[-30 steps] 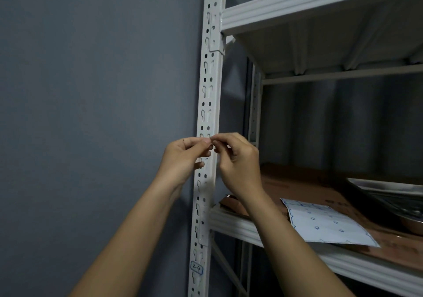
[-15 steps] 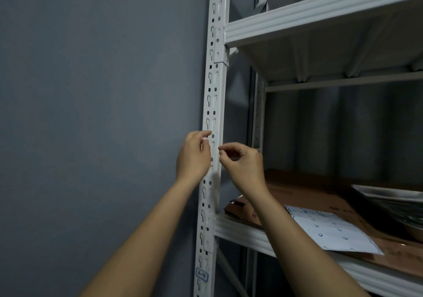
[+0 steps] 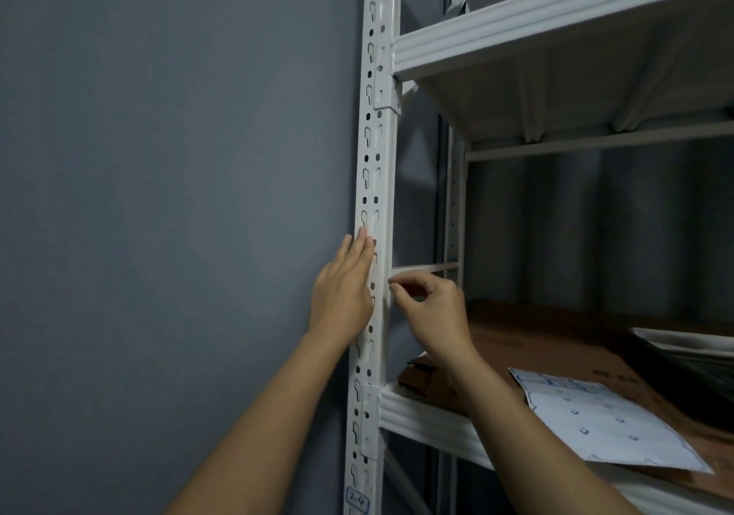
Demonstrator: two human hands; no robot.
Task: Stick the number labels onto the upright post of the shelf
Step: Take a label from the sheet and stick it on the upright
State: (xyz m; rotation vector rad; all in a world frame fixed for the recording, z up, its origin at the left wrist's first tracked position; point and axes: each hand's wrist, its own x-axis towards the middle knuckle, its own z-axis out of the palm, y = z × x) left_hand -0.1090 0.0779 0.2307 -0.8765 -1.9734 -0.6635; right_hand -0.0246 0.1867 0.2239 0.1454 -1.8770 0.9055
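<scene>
Left hand (image 3: 344, 294) is laid flat, fingers straight, against the white upright post (image 3: 376, 181) at 9 o'clock of its front face. Right hand (image 3: 431, 312) is curled at 3 o'clock of the post, fingertips pinched at its edge; what is pinched cannot be told. A label marked 2-4 (image 3: 356, 499) is stuck low on the post at 6 o'clock. A label sheet (image 3: 595, 423) is seen lying on the lower shelf (image 3: 429, 419) at 4 o'clock.
</scene>
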